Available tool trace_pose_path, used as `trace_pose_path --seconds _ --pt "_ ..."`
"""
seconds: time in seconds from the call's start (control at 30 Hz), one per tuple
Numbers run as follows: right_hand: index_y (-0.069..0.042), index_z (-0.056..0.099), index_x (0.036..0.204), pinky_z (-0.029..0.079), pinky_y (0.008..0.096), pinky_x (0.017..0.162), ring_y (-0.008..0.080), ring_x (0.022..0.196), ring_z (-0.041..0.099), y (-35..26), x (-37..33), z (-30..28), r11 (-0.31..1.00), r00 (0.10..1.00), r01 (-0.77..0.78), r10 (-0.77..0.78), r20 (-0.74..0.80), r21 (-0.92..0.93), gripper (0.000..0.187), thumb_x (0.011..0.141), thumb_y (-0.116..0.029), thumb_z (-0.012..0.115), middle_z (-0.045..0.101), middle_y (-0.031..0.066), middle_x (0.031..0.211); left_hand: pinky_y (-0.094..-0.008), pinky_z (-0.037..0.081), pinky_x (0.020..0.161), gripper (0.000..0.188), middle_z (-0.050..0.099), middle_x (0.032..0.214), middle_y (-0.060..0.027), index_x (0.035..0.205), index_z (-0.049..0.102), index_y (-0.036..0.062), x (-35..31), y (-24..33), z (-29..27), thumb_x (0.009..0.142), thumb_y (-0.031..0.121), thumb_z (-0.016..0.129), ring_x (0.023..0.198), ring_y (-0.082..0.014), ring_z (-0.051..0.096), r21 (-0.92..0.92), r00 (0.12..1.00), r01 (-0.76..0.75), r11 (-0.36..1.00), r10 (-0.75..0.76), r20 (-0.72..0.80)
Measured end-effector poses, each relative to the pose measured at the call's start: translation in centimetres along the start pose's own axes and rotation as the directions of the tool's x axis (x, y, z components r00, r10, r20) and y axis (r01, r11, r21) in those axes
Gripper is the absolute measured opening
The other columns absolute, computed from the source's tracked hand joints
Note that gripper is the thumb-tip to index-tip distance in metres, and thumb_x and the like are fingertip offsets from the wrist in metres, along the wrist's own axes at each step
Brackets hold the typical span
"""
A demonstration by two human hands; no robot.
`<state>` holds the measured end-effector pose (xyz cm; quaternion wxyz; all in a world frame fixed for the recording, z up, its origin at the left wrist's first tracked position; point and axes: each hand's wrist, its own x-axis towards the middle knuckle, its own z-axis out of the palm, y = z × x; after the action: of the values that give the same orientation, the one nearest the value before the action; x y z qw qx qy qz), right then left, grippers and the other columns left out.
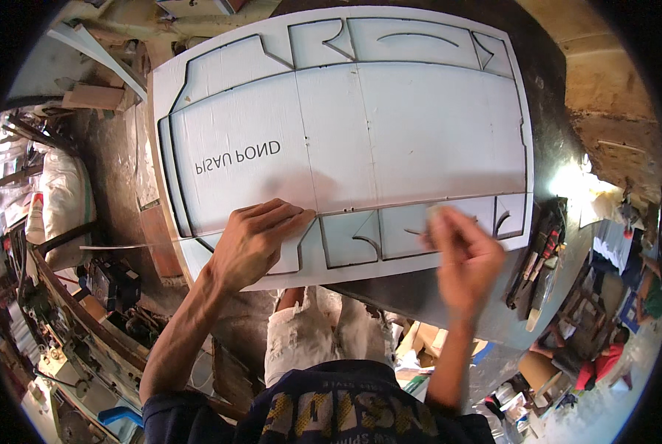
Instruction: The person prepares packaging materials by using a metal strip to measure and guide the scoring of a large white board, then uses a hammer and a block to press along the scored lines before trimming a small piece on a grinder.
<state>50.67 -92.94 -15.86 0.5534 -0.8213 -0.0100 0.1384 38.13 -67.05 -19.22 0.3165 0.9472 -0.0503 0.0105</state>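
Note:
A big white board (pixel 434 133) lies before me, with dark thin blade strips set on edge into its cut outlines. My left hand (pixel 260 240) is closed at the board's near side, thumb and fingers pinched along the lower long line. A long thin strip (pixel 116 246) sticks out past the board's left edge and runs toward that hand, whose fingers hide part of it. Over the lower right outlines, my right hand (pixel 468 255) is blurred by motion. Its fingers pinch a small pale piece (pixel 434 213), too smeared to name.
Hand tools (pixel 542 259) with red and dark handles lie right of the board on the dark tabletop (pixel 412 292). White strips (pixel 98 52) lean at the upper left. A person in red (pixel 605 362) sits at the lower right. Cluttered shelving (pixel 86 318) stands left.

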Motion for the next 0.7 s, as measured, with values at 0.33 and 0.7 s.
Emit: trace_pose_path --seconds 0.33,0.7 --pt "0.009 0.071 0.096 0.056 0.0267 0.054 0.0143 0.064 0.071 0.8 -2.4 6.7 0.982 0.957 -0.187 0.184 0.225 -0.008 0.017 0.095 -0.006 0.065 0.070 0.0082 0.072 -0.0371 0.060 0.078 0.052 0.070 0.103 -0.0119 0.114 0.066 -0.0020 0.0 -0.2 -0.3 0.063 -0.010 0.066 0.093 -0.0272 0.068 -0.034 1.000 -0.029 0.999 0.030 0.008" --pt "0.010 0.071 0.093 0.058 0.0265 0.055 0.0135 0.064 0.070 0.9 -1.7 6.2 0.969 0.943 -0.243 0.224 0.247 0.049 0.017 0.094 -0.006 0.067 0.068 0.0092 0.071 -0.0373 0.060 0.077 0.053 0.070 0.101 -0.0108 0.114 0.067 -0.0012 0.8 0.2 -0.4 0.062 -0.012 0.064 0.093 -0.0272 0.068 -0.042 0.999 -0.008 0.999 0.009 0.043"
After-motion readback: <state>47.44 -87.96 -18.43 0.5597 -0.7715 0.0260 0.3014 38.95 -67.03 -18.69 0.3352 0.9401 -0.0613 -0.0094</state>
